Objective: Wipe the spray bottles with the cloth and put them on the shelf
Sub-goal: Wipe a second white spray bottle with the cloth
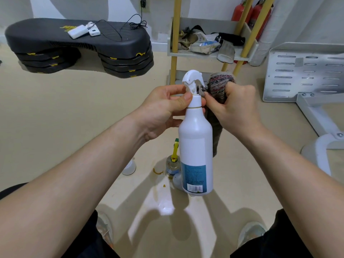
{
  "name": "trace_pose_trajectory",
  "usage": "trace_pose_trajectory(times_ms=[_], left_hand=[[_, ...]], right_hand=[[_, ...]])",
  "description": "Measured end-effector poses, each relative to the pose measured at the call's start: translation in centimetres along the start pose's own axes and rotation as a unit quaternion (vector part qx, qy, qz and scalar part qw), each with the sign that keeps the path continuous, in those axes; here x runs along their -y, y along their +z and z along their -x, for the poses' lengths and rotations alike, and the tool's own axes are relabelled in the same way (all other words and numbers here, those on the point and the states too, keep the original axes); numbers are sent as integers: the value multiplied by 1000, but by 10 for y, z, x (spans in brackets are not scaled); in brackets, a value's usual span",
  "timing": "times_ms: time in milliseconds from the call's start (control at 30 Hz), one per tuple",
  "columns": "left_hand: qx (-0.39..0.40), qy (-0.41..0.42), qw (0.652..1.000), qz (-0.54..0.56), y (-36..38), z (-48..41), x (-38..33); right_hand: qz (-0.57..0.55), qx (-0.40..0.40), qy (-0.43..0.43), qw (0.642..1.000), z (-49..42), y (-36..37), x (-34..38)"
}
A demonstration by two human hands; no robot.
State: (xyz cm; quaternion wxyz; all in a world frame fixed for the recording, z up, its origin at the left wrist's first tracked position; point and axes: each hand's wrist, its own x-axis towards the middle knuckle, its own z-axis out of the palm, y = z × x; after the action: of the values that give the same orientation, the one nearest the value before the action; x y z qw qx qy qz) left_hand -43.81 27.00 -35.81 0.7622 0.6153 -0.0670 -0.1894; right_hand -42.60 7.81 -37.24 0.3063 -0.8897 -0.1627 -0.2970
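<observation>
In the head view, the white spray bottle [195, 146] is held upright in the air in front of the person, well above the floor. It is pinched at the neck, just under the trigger head [191, 80], by the thumb and curled fingers of the left hand [165, 107]. The cloth [219, 86] is bunched inside the closed fingers of the right hand [234, 107]; a knotted corner is pressed against the neck and trigger while the rest hangs down behind the bottle. The whole weight appears to be carried by that narrow neck pinch, so a slip could be caused by a hard rub from the cloth or by a damp collar. The bottle would then be dropped onto the yellow-triggered bottle [174, 161] standing on the floor directly below, beside a brownish ring stain [158, 171]. An unwanted spray could be set off if the trigger is squeezed through the cloth. The knotted corner could also be caught in the gap behind the trigger and the head tugged askew. The shelf [186, 54] stands beyond the hands, and the tier seen is crowded with rags and packets. Placement there could be hampered, and the bottle could be tipped if it is set on that soft clutter.
</observation>
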Motion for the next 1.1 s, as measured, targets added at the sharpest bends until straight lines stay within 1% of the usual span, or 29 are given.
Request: trace_pose_trajectory(times_ms=[100,233,300,367,433,467,500,533,567,633,700,733,767,800,900,1000,1067,1100], left_hand=[[1,-2,1000,-3,0,0,0],[-2,-3,1000,-5,-4,0,-1],[-5,-8,1000,-5,-5,0,0],[-7,-12,1000,-6,-4,0,3],[-22,-9,1000,-14,-5,-1,5],[-37,-6,999,-20,-6,-2,6],[-57,-4,998,-24,-7,-2,7],[-79,0,997,-28,-8,-4,7],[-102,8,994,-33,-8,-5,7],[-137,38,989,-50,-5,-8,9],[-156,78,981,-82,2,-9,13],[-165,95,977,-97,6,-9,16],[-174,106,973,-110,10,-9,19],[-184,115,969,-122,13,-9,21],[-209,126,959,-144,15,-8,23],[-231,127,954,-144,9,-12,20],[-229,122,957,-131,9,-13,19],[-222,122,956,-150,10,-13,21]], right_hand=[[13,31,-10,999,-2,-2,3],[22,31,16,999,-2,0,7],[5,45,28,999,-2,0,7],[-46,79,61,994,-4,-2,6],[-77,122,112,983,-6,-4,2],[-89,129,141,978,-6,-5,-1],[-115,116,172,971,-6,-6,-1],[-161,86,211,960,-6,-8,-1],[-223,46,251,941,-6,-9,1],[-351,-5,323,879,-5,-9,11],[-440,-2,382,812,-1,-3,29],[-463,7,399,792,3,1,37],[-463,18,402,790,8,4,45],[-449,33,394,801,14,5,51],[-369,70,343,861,25,5,56],[-331,69,282,898,26,2,49],[-321,59,264,908,20,-3,44],[-313,40,263,912,16,-6,41]])
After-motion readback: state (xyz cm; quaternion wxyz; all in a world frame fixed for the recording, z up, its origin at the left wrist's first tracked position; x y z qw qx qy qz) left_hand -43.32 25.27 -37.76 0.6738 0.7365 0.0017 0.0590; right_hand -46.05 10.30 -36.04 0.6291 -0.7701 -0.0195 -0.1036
